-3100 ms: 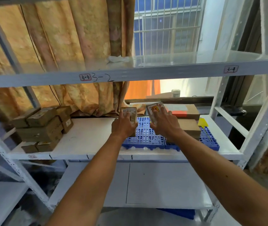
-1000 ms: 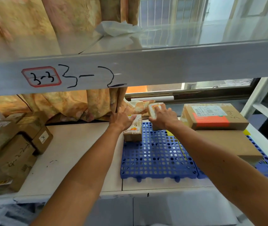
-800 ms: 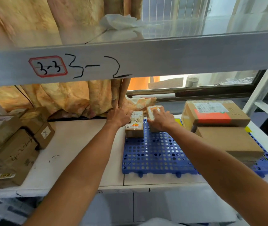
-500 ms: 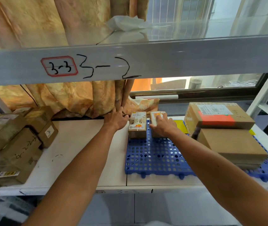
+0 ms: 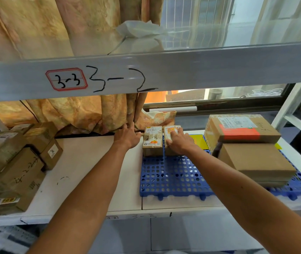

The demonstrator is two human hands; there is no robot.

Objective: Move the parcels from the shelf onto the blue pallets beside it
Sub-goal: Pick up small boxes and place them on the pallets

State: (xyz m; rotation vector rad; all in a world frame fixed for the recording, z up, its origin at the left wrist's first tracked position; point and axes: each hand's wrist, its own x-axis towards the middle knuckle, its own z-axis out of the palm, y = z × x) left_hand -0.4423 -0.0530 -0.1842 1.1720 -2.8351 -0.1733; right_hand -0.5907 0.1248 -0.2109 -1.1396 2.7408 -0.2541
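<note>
The left hand (image 5: 127, 136) is held open, fingers straight and pointing towards the curtain (image 5: 72, 116), with nothing gripped; it lies just beside the left small parcel (image 5: 152, 143), and contact between them cannot be made out. The right hand (image 5: 178, 143) is laid on the right small parcel (image 5: 170, 132), fingers spread loosely over its top; the thumb is hidden, so a pinch cannot be confirmed. Both small parcels are stood side by side, touching, at the back edge of the blue pallet (image 5: 173, 177) on the white shelf (image 5: 83, 162). A white barcode label with an orange mark is carried by the left parcel; orange writing on the right one cannot be read. On the upper beam a red-bordered sticker (image 5: 66, 79) is marked "3-3", with "3-2" handwritten beside it. "3-4" is written on the larger parcel (image 5: 241, 129), which is stacked on a plain box (image 5: 256, 160)
</note>
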